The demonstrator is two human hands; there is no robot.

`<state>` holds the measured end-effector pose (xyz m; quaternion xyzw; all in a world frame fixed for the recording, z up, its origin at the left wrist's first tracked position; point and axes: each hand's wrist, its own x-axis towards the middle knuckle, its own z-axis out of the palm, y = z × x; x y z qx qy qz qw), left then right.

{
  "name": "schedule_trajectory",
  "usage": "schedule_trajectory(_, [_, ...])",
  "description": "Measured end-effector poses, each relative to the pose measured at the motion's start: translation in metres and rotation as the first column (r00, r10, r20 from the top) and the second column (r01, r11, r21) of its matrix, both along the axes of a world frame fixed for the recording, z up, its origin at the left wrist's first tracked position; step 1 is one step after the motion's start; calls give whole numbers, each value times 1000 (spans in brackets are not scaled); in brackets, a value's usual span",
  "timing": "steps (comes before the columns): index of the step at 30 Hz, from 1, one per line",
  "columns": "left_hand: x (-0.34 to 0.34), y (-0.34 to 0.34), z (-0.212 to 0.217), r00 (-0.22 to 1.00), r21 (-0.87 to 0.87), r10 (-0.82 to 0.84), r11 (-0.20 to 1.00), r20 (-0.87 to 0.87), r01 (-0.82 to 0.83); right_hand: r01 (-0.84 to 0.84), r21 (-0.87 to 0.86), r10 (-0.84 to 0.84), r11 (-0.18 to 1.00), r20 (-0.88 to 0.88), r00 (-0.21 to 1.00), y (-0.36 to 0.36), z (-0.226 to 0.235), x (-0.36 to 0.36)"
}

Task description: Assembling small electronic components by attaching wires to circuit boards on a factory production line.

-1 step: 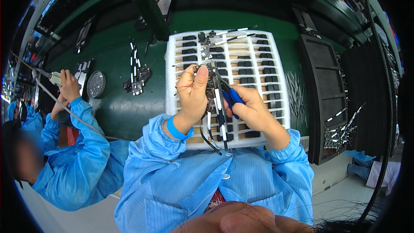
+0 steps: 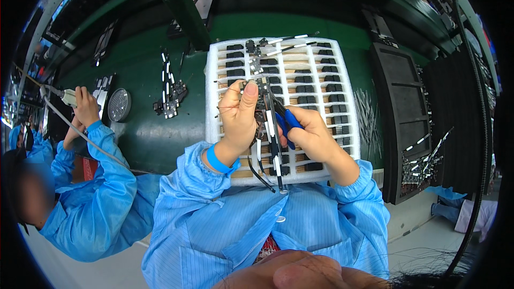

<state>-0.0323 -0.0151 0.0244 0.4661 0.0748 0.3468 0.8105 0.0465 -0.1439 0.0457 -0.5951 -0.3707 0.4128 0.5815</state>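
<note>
My left hand [image 2: 240,113] is closed, thumb on top, around a dark electronic cable assembly [image 2: 269,128] with small board-like parts and white-marked strips. Its thin cables hang down toward my chest. In my right hand [image 2: 317,136] is a pair of blue-handled pliers [image 2: 289,123], gripped by the handles. Their dark jaws reach up beside the assembly near my left thumb; I cannot tell whether the tips touch it. Below both hands lies a white foam tray [image 2: 348,96] with slots holding several black connectors on tan strips.
More cable assemblies lie at the tray's far end [image 2: 278,43] and on the green table [image 2: 169,88] to the left. Right of the tray are a pile of thin strips [image 2: 367,118] and a black tray [image 2: 399,112]. A co-worker's hand [image 2: 85,106] is at the far left, near a round dish [image 2: 119,104].
The blue handles of the pliers have shifted very slightly in my right hand. Nothing else has visibly changed.
</note>
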Motion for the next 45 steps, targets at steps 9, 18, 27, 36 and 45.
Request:
schedule_trajectory(9, [-2, 5, 7, 965, -133, -242, 965, -103, 228, -30, 262, 237, 965, -809, 537, -4, -10, -1])
schedule_trajectory(18, [-11, 36, 26, 922, -577, -370, 731, 113, 364, 405, -234, -359, 884, 216, 908, -109, 29, 114])
schedule_trajectory(27, [-9, 43, 47, 906, -370, -423, 845, -21, 386, 747, -457, 307, 483, 887, 344, -151, -22, 133])
schedule_trajectory(36, [24, 26, -25, 890, -165, -246, 967, -383, 196, 939, -300, 280, 170, 928, 246, -215, -28, 201])
schedule_trajectory(45, [36, 35, -62, 920, 595, 136, 795, -367, 120, 917, -297, 426, 268, 890, 164, -190, -10, 182])
